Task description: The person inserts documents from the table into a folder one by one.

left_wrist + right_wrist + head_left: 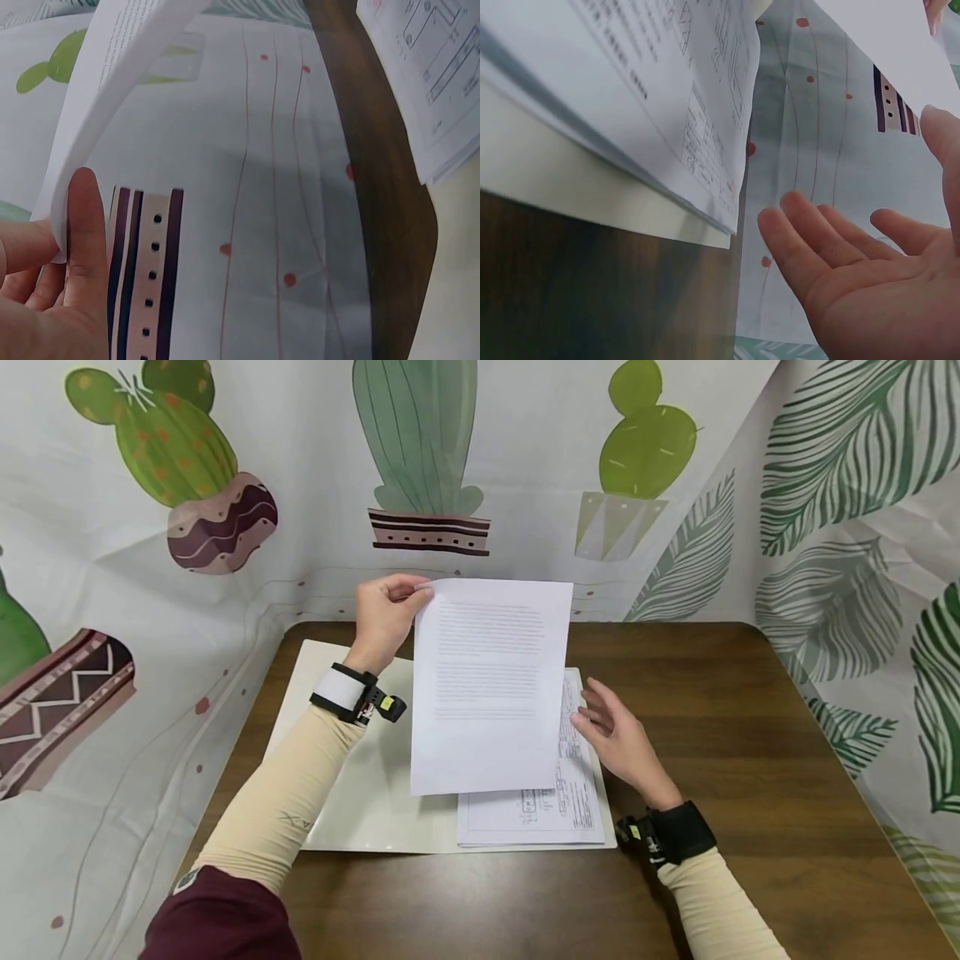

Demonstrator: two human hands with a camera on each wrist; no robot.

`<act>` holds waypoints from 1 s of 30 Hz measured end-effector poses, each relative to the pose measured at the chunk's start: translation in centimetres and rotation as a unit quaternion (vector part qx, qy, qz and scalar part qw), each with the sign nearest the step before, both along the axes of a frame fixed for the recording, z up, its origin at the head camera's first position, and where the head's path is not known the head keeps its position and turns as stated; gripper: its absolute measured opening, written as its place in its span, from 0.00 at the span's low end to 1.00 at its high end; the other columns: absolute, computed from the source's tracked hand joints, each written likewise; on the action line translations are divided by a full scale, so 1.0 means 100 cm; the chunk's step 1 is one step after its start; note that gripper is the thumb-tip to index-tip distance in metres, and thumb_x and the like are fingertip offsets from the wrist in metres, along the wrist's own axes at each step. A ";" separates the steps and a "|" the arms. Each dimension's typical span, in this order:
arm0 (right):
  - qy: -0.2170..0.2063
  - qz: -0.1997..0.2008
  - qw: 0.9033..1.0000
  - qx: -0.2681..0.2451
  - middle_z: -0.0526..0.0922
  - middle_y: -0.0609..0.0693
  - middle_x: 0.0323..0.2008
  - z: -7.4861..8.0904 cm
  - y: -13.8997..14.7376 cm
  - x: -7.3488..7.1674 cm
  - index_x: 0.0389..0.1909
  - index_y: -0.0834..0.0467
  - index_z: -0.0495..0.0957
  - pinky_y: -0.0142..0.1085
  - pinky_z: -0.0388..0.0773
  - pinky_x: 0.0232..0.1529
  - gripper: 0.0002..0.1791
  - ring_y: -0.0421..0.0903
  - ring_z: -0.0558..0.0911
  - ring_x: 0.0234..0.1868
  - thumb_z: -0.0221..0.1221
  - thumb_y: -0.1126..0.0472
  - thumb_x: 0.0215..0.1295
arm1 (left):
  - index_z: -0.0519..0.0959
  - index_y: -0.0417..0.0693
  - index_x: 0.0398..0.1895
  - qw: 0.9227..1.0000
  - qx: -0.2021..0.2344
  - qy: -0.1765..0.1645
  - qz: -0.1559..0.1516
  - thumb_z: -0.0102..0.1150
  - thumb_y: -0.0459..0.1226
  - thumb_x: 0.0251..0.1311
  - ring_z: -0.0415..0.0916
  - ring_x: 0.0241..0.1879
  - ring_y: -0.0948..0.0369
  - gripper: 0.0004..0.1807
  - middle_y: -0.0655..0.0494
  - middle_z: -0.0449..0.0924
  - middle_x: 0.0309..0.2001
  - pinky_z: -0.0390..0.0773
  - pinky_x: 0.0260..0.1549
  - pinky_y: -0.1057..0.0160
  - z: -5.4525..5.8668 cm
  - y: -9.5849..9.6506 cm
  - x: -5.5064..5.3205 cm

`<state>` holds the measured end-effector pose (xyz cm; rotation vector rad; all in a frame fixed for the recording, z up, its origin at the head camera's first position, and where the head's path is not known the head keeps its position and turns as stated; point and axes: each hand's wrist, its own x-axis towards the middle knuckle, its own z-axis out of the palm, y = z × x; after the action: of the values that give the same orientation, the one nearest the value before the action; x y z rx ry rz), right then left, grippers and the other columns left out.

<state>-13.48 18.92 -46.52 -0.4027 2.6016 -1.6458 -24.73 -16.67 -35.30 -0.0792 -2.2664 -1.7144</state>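
My left hand (pixel 386 614) pinches the upper left corner of a printed sheet of paper (pixel 487 743), held up above the table. In the left wrist view the thumb and a finger grip the paper's edge (pixel 97 105), which bends. Below it lies an open cream folder (pixel 360 802), with a stack of papers bearing line drawings (pixel 495 822) on its right half. The raised sheet hides part of that stack. Beside the stack's right edge, my right hand (pixel 618 739) hovers with loosely bent fingers and holds nothing; the right wrist view shows its palm (pixel 877 300) turned up.
The folder lies on a dark brown wooden table (pixel 690 710). Behind the table hangs a white cloth (pixel 315 468) printed with cacti and leaves. Each wrist wears a black strap with a small camera.
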 end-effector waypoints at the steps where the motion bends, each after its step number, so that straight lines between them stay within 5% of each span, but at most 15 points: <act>1: -0.004 0.003 1.000 -0.012 0.68 0.65 0.73 0.001 0.000 0.000 0.81 0.56 0.53 0.47 0.76 0.63 0.39 0.60 0.77 0.66 0.60 0.58 0.76 | 0.88 0.40 0.44 1.000 0.005 -0.001 -0.004 0.69 0.34 0.65 0.85 0.39 0.61 0.08 0.48 0.89 0.42 0.81 0.36 0.69 -0.001 0.002 0.001; 7: -0.025 0.009 0.998 -0.052 0.70 0.63 0.72 0.004 -0.001 -0.002 0.82 0.56 0.52 0.33 0.81 0.53 0.38 0.58 0.81 0.62 0.57 0.58 0.77 | 0.88 0.40 0.45 1.000 0.016 -0.017 -0.011 0.68 0.34 0.66 0.85 0.40 0.60 0.08 0.47 0.88 0.43 0.82 0.37 0.67 -0.010 0.015 0.005; 13: -0.053 -0.009 0.997 -0.062 0.78 0.63 0.64 0.004 -0.003 -0.002 0.81 0.54 0.54 0.44 0.85 0.49 0.37 0.57 0.84 0.57 0.57 0.53 0.78 | 0.89 0.40 0.45 0.999 0.021 -0.034 -0.018 0.68 0.34 0.66 0.84 0.41 0.59 0.09 0.48 0.88 0.43 0.81 0.38 0.67 -0.020 0.027 0.007; 22: -0.087 -0.041 0.991 -0.091 0.85 0.62 0.56 0.005 -0.002 0.000 0.77 0.55 0.62 0.35 0.84 0.41 0.33 0.45 0.88 0.45 0.58 0.52 0.77 | 0.89 0.41 0.45 0.998 0.032 -0.044 -0.027 0.69 0.35 0.65 0.84 0.40 0.59 0.08 0.49 0.88 0.43 0.81 0.36 0.68 -0.033 0.039 0.005; 30: -0.107 -0.057 0.986 -0.110 0.88 0.59 0.49 0.004 -0.001 0.002 0.66 0.59 0.75 0.42 0.85 0.42 0.23 0.45 0.88 0.42 0.59 0.54 0.76 | 0.89 0.44 0.46 0.998 0.019 -0.065 -0.019 0.69 0.37 0.66 0.83 0.39 0.58 0.09 0.50 0.88 0.43 0.79 0.35 0.67 -0.040 0.043 0.008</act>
<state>-13.32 18.87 -46.11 -0.0773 2.3360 -1.9022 -23.89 -12.33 -39.34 -0.0025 -2.3368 -1.8303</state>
